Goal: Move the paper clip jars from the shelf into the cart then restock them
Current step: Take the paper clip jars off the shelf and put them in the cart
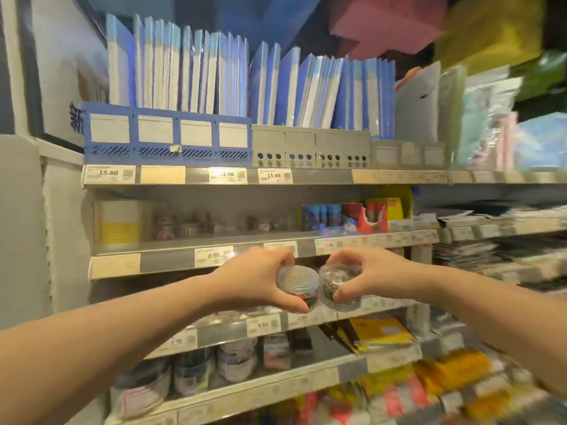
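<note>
Two bare forearms reach forward into a shop aisle lined with grey metal shelving. The left hand (254, 280) has thumb and fingers curled round a clear round jar of coloured paper clips (297, 286). The right hand (376, 273) clamps a matching jar of silver paper clips (337, 289) the same way. The two jars touch side by side, held in the air in front of the shelves.

Below them, a lower shelf (306, 375) carries blurred round tubs (196, 372) and yellow packets (377, 332). Behind the hands, the middle shelf (171, 262) holds small clear jars (196, 223), their contents too blurred to tell, and a torn red box (371, 217). On the top shelf (322, 176), a blue file rack (165, 136) and a grey file rack (310, 148) hold upright blue folders (190, 72).
</note>
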